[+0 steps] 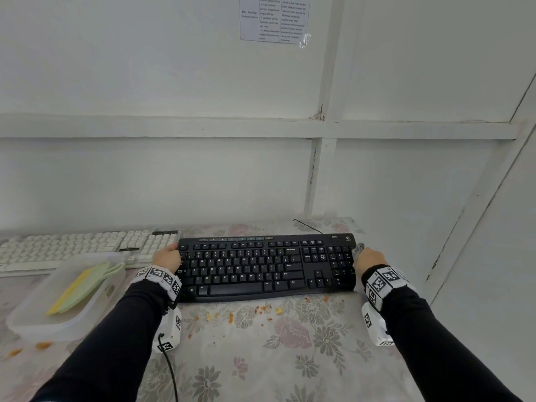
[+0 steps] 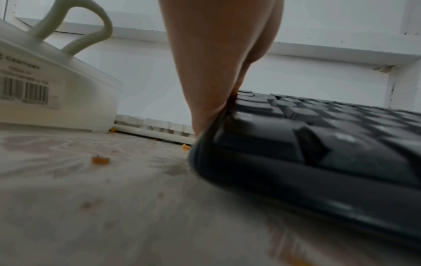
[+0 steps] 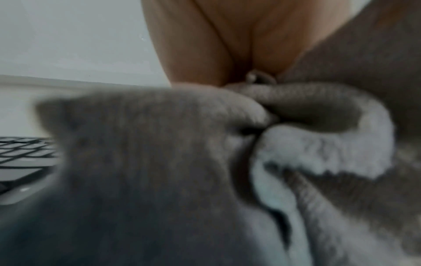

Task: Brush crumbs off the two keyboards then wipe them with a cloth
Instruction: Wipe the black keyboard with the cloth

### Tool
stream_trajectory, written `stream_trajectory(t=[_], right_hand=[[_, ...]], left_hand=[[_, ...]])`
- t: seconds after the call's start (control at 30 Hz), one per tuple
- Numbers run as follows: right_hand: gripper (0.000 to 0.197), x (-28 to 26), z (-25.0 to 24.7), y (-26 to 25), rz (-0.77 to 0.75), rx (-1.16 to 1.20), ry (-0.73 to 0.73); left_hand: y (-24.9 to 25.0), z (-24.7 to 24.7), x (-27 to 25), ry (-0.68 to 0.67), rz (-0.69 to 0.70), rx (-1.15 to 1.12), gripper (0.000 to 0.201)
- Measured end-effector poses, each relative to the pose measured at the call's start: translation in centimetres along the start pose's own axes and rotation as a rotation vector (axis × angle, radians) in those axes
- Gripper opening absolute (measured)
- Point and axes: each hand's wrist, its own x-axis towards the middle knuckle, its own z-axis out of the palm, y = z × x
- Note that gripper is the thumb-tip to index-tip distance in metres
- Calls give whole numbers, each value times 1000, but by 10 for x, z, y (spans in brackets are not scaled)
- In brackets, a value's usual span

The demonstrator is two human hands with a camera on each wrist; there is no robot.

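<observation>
Black plastic, the nearer keyboard (image 1: 266, 266) lies flat on the flowered tablecloth (image 1: 290, 358), square to the person and right of the white keyboard (image 1: 81, 248), whose end it nearly touches. The left hand (image 1: 166, 258) grips its left edge, palm pressed to the side with fingers apparently curled over the far corner, probably to steady it. At the opposite end the right hand (image 1: 367, 261) holds a grey cloth (image 3: 159, 162), bunched in curled fingers against the number-pad edge; the wrist view shows its folds filling the palm. This looks like the wiping stage for this keyboard, with both ends held so it cannot slide. Orange crumbs (image 1: 261, 310) lie scattered on the tablecloth just in front. To the left, near the white keyboard, a translucent plastic tub (image 1: 34, 317) holds a pale green brush (image 1: 87, 281), its looped handle over the rim.
</observation>
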Motion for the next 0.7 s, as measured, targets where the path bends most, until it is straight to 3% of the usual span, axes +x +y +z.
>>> stream_trajectory(t=[0.3,0.53,0.7], right_hand=[[41,-15,-3,-4,-57,-94,-62],[30,-22,3,-63,-203,144,2],[34,-23,12,-93,-259,91,-14]], left_hand=[[6,-1,-6,-13,-27,-4,41],[2,-3,0,-24,-43,26,42],[6,-2,-9,-14,-23,27,44]])
